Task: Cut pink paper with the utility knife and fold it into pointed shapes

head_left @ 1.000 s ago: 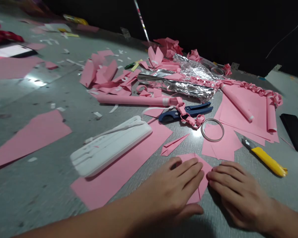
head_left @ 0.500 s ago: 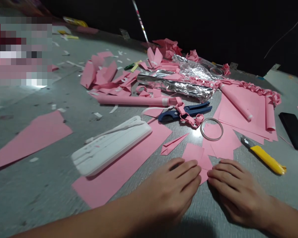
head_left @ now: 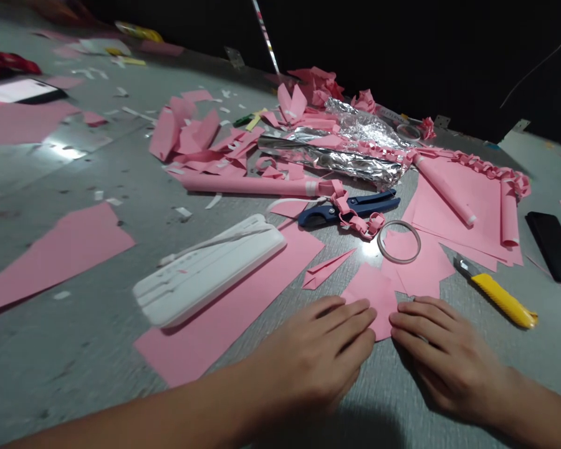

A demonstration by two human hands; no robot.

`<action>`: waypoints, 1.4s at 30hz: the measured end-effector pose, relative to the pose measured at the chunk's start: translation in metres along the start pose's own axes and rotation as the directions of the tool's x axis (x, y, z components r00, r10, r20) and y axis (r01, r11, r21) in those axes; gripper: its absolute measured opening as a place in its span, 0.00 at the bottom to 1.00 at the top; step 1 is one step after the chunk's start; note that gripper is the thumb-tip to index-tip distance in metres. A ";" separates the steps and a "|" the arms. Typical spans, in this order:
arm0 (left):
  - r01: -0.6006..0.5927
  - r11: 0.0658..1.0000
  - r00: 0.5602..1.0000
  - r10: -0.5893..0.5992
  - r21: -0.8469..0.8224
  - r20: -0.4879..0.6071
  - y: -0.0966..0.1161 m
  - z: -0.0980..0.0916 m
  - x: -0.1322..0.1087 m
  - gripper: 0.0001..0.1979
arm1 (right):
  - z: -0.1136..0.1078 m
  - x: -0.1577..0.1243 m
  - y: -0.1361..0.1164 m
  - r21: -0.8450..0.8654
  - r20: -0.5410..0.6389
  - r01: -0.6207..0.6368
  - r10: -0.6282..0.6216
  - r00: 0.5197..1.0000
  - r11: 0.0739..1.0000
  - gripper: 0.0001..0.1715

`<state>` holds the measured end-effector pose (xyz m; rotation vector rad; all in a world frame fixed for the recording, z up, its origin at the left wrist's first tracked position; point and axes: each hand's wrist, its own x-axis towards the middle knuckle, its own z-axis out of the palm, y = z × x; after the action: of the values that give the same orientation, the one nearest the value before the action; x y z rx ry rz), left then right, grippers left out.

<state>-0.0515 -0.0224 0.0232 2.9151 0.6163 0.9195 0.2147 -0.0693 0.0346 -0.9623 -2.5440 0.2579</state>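
Note:
Between my hands a small piece of pink paper (head_left: 373,290) lies low over the table. My left hand (head_left: 325,349) is closed on its left edge, fingers together and thumb hidden. At the right edge, the bent fingertips of my right hand (head_left: 442,355) close on the paper, their undersides out of sight. Just beyond lie a narrow folded pink paper piece (head_left: 327,270), a roll of tape (head_left: 419,244) and another pink sheet (head_left: 430,274). A yellow utility knife (head_left: 503,300) with its blade showing rests right of my right hand.
A white power strip-like case (head_left: 210,271) lies on a pink sheet at left. Behind are blue-handled cutters (head_left: 325,215), a paper chain (head_left: 364,226), crumpled foil (head_left: 355,165) and rolled pink paper (head_left: 252,186). A black phone (head_left: 551,246) lies far right.
The paper between my hands showed overlapping layers and a crease; it now shows one smooth, curved surface. My hands have barely moved, and the view has shifted slightly.

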 end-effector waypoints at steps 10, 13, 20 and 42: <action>-0.010 1.000 1.000 0.010 0.010 -0.019 -0.004 0.007 -0.001 0.15 | -0.005 0.003 0.002 0.059 -0.022 -0.031 0.033 0.999 0.998 0.19; 0.009 1.000 0.999 -0.009 -0.002 -0.034 -0.003 0.007 0.000 0.15 | -0.005 0.003 0.002 0.053 -0.017 -0.021 0.022 1.000 0.998 0.19; -0.021 0.999 0.998 0.019 -0.031 -0.056 -0.003 0.001 0.002 0.15 | -0.005 0.003 0.001 0.060 -0.031 -0.032 0.034 0.999 0.998 0.19; -0.121 0.991 0.983 0.127 0.053 -0.132 -0.012 0.018 0.012 0.11 | 0.031 -0.004 0.020 -0.132 -0.258 -0.016 -0.019 0.966 0.991 0.13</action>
<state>-0.0369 -0.0054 0.0127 2.9786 0.4708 1.1393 0.2160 -0.0581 -0.0013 -0.9728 -2.3444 -0.0382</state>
